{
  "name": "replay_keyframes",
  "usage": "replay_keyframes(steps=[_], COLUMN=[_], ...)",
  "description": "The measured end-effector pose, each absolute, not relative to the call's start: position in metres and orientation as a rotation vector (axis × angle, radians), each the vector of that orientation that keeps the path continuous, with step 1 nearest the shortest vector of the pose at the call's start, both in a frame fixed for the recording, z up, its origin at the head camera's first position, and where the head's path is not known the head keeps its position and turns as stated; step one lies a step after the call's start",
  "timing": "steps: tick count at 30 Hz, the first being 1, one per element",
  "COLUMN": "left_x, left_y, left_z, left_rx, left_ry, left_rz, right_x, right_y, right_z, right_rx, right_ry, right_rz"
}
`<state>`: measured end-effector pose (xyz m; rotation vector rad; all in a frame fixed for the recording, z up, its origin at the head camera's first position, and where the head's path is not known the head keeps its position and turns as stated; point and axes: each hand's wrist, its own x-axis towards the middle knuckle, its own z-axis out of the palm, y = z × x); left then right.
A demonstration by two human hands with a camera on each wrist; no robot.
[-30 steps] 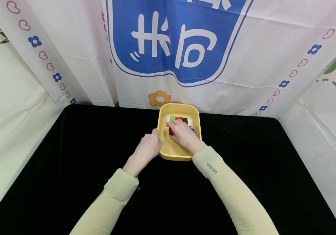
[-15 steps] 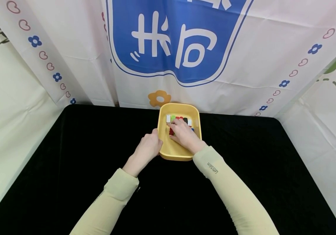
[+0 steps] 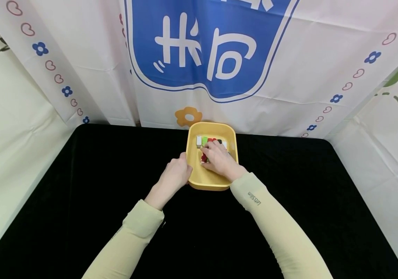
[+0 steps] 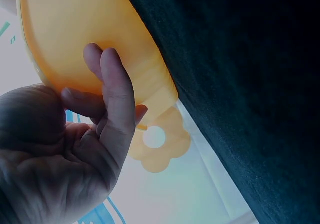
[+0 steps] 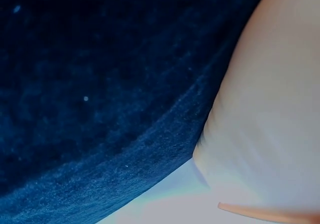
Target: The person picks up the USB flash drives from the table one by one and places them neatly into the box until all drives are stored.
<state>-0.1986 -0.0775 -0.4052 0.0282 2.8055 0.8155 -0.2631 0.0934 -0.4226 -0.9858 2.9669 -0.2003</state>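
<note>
A yellow plastic tub [image 3: 193,176] stands at the table's far edge in the head view. My left hand [image 3: 175,172] holds its left side; in the left wrist view, the fingers [image 4: 117,79] of that hand lie against the tub's outer wall [image 4: 75,19]. Inside the tub, my right hand [image 3: 220,159] has its thumb and fingers around small red pieces [image 3: 204,158], mostly covered by the hand. Beyond it is a row of small coloured blocks: a white block [image 3: 199,141], a green block [image 3: 204,141], red ones [image 3: 210,140] and others partly hidden.
Black cloth covers the table [image 3: 115,155]. A white printed curtain [image 3: 98,77] hangs right behind the tub. In the right wrist view, the tub's pale-looking outer wall [image 5: 270,109] fills the right side and the right hand is out of sight.
My right hand has shifted slightly to the right inside the tub, and the red pieces at its fingers have moved a little the same way. The left hand stays on the tub's side.
</note>
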Motion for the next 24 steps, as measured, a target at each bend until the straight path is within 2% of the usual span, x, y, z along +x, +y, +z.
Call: replay_keyframes(steps=[7, 24], left_x=[-0.1983, -0.198], left_y=[-0.0777, -0.0773], left_z=[-0.4055, -0.4041], left_rx=[0.023, 0.023], left_ry=[2.804, 2.805], left_rz=[0.822, 0.825], right_x=[-0.2614, -0.2634], right_y=[0.0936, 0.0954], right_z=[-0.4196, -0.4199], right_rx=[-0.885, -0.89], right_ry=[2.961, 2.937], right_rz=[-0.209, -0.157])
